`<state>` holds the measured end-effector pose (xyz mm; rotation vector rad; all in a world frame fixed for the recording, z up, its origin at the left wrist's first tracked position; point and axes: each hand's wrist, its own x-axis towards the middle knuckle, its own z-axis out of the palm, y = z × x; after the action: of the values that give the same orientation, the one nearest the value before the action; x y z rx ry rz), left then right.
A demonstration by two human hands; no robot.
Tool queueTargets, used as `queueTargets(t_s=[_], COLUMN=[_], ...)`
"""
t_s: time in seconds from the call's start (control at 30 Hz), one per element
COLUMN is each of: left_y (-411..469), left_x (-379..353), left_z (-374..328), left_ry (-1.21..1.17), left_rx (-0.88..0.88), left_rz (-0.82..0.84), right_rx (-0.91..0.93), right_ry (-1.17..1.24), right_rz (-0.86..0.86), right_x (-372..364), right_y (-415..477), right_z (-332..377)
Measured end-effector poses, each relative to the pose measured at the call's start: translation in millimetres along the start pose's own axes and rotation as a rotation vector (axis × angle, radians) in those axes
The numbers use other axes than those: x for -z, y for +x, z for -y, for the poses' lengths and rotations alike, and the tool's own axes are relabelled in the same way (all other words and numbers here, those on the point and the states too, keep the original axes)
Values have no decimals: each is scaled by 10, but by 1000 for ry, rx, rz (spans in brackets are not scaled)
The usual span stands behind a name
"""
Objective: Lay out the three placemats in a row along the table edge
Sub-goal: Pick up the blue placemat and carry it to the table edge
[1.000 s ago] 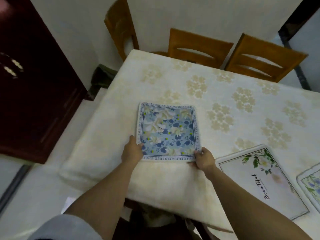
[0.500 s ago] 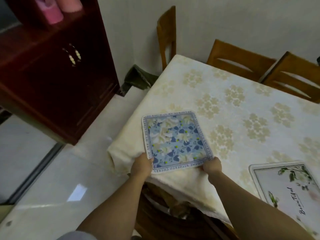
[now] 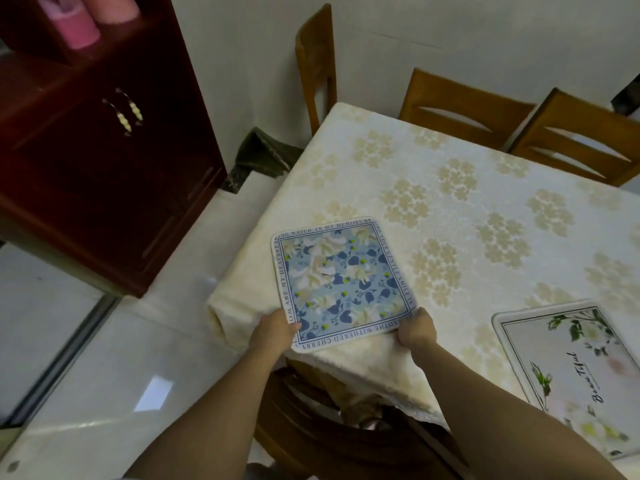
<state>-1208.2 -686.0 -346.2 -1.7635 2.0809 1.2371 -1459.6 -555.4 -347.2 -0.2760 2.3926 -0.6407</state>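
The person stands at the near corner of the counter [image 3: 450,161], which is covered with a cream cloth with pale gold flowers. In the middle of the frame lies the blue placemat [image 3: 343,285], a square one with white and dark blue flowers and a line of letters around its border. It lies flat on the cloth, turned a little against the counter edge, and its near side reaches this edge.

The left hand [image 3: 273,332] holds the near left corner of the blue placemat, with the thumb on top of the border. The right hand [image 3: 417,329] grips the near right corner with curled fingers.

At the lower right of the frame lies the white placemat [image 3: 568,344], with green leaves and a dark written word. It is well apart from the blue one and partly cut by the frame edge.

Wooden chairs [image 3: 460,105] stand at the far side, in the upper right. A dark red cabinet [image 3: 104,188] fills the upper left, with pink rolls [image 3: 79,26] on top.
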Motion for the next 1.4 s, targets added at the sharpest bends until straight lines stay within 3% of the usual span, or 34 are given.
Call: queueTargets(t_s=[0.13,0.23,0.3,0.4,0.57,0.73,0.87,1.17,1.4], left_y=[98,161,245,470,887,1032,1096,1256,1115], left_x=[185,293,301,223,-86,-174,-211,-74,36], left_z=[3,-53,-149,-366,-638,-481,-429,-544,-737], left_ry=[258,284,388,465,520,539,538,570,583], left_rx=[-18,-62,-230,-381,-330,-385,-423,-377,-371], left_rz=[53,-243,-407,-294,-103,-283,-396,-364,-310], right_rx=[18,-56,93,406,669,784,778,743,759], right_ry=[21,-118,-228,-310,-534,-663,-682,-668,-619], right_rz=[-50,-219,-318,-191,121,7,-57,-70,52], right_x=[-2,-22,-53,-248,-805,-933,-983,-1008,-795], right_y=[-6,-19,-56,-72,-46,93,197,278,250], right_z=[-5,54,189,472,849,632,599,754,905])
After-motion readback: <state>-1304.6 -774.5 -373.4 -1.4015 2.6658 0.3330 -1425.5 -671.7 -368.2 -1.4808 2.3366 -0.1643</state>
